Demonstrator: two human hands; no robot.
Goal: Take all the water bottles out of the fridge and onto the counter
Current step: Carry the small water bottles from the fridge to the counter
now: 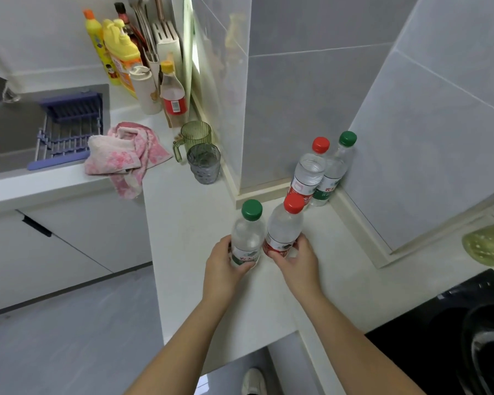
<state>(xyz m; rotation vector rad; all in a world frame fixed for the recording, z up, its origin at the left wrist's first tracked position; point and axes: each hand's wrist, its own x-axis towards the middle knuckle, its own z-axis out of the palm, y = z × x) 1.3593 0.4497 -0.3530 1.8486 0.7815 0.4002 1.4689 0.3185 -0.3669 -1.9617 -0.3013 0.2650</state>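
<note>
My left hand [221, 265] grips a green-capped water bottle [247, 235] near its base. Beside it, my right hand [297, 260] holds a red-capped water bottle [285, 223] low on its label. Both bottles stand upright on the white counter [188, 212], side by side and nearly touching. In the wall corner behind them stand two more bottles, one with a red cap [310, 172] and one with a green cap [335, 169]. The fridge is not in view.
Two cups, green [196, 136] and grey [204, 166], stand by the wall at the left. A pink towel [126, 155] lies near the sink [9, 132] with its purple rack [69, 129]. Detergent and sauce bottles [120, 58] crowd the back. A black stove [454, 332] lies at the right.
</note>
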